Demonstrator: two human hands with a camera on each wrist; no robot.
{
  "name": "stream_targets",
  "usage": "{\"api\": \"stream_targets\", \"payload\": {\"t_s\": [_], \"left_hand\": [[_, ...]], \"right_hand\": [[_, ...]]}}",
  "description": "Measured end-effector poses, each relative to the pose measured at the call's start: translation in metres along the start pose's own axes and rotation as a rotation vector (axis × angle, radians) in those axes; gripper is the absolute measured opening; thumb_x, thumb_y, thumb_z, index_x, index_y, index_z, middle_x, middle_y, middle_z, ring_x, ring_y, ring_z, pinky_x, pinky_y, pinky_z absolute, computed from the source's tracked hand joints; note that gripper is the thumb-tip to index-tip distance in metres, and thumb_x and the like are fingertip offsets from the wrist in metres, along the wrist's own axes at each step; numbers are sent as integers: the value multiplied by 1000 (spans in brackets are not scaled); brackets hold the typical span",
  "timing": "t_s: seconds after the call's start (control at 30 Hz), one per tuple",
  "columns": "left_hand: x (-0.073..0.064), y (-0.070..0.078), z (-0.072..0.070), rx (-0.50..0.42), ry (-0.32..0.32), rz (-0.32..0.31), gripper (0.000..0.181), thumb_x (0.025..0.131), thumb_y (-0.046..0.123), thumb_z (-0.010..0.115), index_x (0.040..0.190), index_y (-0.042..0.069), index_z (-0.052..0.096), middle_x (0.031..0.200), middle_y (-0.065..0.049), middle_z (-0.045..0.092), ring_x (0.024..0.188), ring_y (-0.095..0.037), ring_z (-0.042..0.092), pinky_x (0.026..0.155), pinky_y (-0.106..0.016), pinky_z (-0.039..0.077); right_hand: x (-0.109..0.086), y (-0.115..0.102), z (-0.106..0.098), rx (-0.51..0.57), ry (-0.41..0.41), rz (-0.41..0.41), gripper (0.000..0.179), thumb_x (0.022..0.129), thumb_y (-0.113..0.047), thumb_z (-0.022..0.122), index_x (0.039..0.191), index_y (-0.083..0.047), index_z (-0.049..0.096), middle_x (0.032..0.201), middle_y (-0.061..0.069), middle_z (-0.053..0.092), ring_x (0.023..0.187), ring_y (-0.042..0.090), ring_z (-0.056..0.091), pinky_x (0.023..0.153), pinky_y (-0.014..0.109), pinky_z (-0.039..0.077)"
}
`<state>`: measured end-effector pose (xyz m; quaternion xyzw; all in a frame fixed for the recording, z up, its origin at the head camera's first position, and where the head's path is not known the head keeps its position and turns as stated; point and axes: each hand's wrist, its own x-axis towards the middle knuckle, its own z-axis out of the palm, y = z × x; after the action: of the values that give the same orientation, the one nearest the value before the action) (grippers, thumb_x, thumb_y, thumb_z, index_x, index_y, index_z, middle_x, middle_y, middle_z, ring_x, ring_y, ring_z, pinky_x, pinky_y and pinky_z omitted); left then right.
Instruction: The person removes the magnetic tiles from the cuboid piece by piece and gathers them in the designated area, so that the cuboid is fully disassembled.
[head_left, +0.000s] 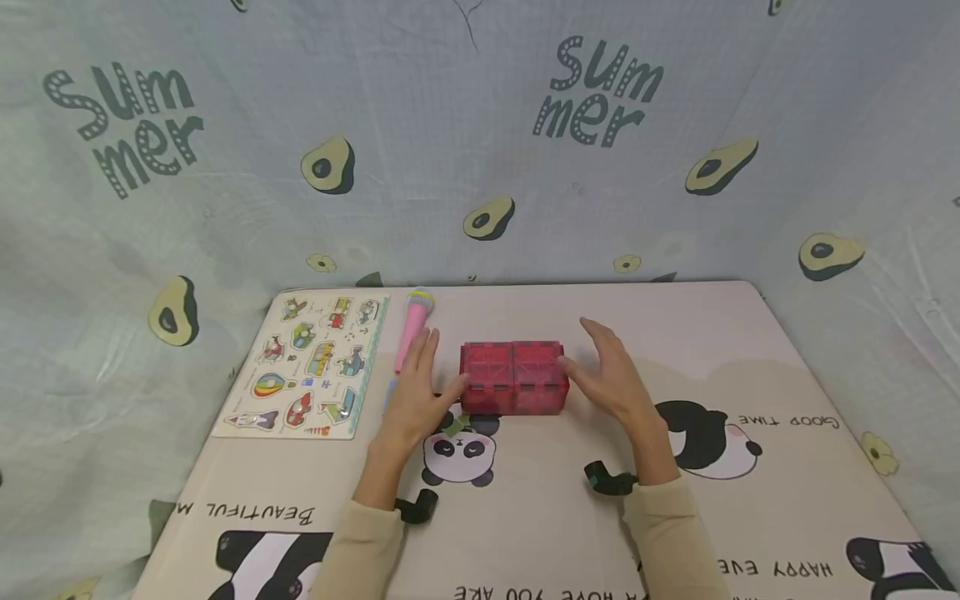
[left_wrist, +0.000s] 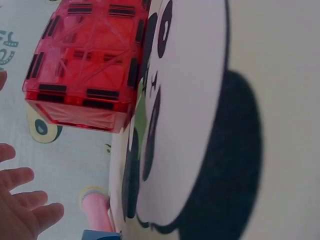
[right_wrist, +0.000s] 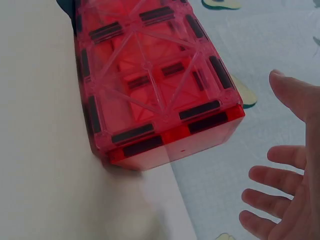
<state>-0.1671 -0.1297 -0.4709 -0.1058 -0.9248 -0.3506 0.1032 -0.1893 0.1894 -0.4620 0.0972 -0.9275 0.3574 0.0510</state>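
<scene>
Two joined cubes of red see-through magnetic tiles (head_left: 514,378) form a long block on the table, with dark magnet strips along the tile edges. My left hand (head_left: 414,402) is held at the block's left end, fingers straight and thumb tip right by its side. At the opposite end my right hand (head_left: 611,379) is spread, its thumb overlapping the upper right corner in the head view. Both wrist views show a gap between the red block (left_wrist: 85,65) and the fingers of the left hand (left_wrist: 22,200), and likewise for the right hand (right_wrist: 295,185).
A pink toy microphone (head_left: 415,327) lies beyond my left hand, near a partly hidden blue object (left_wrist: 100,235). Further left is a picture puzzle board (head_left: 307,367) with vehicles. Panda prints cover the tabletop (head_left: 540,500), and an avocado-patterned cloth (head_left: 420,108) hangs behind it.
</scene>
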Motion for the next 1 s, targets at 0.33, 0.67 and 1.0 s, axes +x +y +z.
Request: {"api": "stream_targets", "payload": {"t_s": [0.33, 0.67, 1.0], "left_hand": [[1, -2, 16, -180, -124, -62, 94, 91, 60, 61, 162, 17, 17, 167, -4, 22, 155, -25, 22, 124, -53, 27], [1, 0, 25, -360, -176, -98, 97, 88, 49, 72, 161, 17, 18, 167, -3, 23, 153, -26, 29, 118, -45, 37], [-1, -2, 30, -546, -229, -181, 97, 87, 42, 76, 161, 26, 15, 166, -3, 27, 152, -28, 33, 117, -46, 38]], "right_hand": [[1, -10, 8, 21, -83, -19, 87, 90, -57, 64, 157, -13, 31, 162, 13, 34, 150, 34, 32, 120, 60, 31], [3, -6, 22, 50, -116, -82, 87, 88, -48, 71, 154, -7, 35, 157, 15, 41, 146, 35, 40, 116, 58, 37], [4, -1, 29, 249, -181, -2, 95, 84, -38, 79, 157, -5, 27, 158, 20, 38, 144, 41, 41, 115, 54, 40]]}}
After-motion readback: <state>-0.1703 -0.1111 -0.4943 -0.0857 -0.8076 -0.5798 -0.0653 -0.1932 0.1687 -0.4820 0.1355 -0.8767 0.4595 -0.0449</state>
